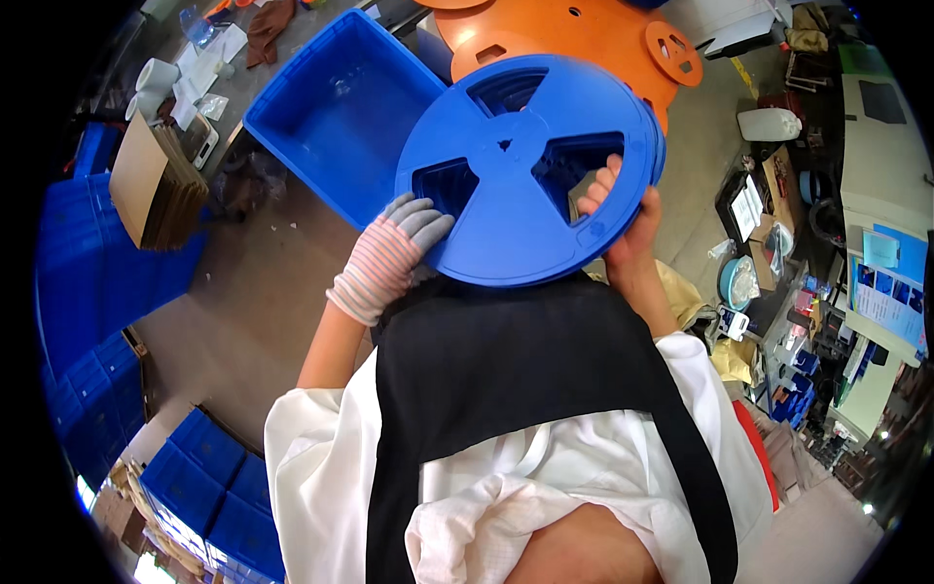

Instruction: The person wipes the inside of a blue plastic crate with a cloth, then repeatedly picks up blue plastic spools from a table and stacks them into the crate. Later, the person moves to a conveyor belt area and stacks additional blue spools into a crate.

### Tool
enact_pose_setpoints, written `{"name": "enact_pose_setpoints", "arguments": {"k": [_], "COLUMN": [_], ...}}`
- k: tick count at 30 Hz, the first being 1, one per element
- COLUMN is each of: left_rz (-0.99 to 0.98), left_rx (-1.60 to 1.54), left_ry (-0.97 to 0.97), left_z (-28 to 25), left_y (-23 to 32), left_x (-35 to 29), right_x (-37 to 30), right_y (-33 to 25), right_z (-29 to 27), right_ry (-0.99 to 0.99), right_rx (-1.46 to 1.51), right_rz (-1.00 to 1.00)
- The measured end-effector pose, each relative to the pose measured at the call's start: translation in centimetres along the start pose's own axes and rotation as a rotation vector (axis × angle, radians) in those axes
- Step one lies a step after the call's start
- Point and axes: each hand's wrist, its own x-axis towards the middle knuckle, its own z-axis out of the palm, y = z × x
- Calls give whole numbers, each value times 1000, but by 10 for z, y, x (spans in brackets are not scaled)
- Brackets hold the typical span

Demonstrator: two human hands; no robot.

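Note:
A stack of round blue plastic reels, each with three cut-out windows and a small centre hole, is held in front of my black apron. Layered edges show through the windows and at the right rim. My left hand, in a striped glove with grey fingers, grips the left rim, its fingertips at the left window. My bare right hand is closed round the right rim, with fingers showing through the right window and the thumb outside. Beyond the stack, to the left, stands a blue plastic bin; the inside that shows holds nothing.
An orange round table-like surface with slots lies just beyond the reels. Folded cardboard and paper rolls are at the left, above stacked blue crates. A cluttered bench runs along the right.

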Motion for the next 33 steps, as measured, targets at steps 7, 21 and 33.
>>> {"name": "enact_pose_setpoints", "arguments": {"k": [7,21,33], "left_rz": [-113,-570,-37], "left_rx": [-83,-1921,-2135], "left_ry": [97,1045,1169], "left_z": [15,-8,-86], "left_y": [24,-45,-130], "left_x": [6,-50,-32], "right_x": [36,65,79], "right_y": [-34,-49,-20], "right_z": [19,29,49], "right_ry": [-6,67,-33], "right_rx": [-196,-205,-6], "right_rz": [86,-68,-217]}}
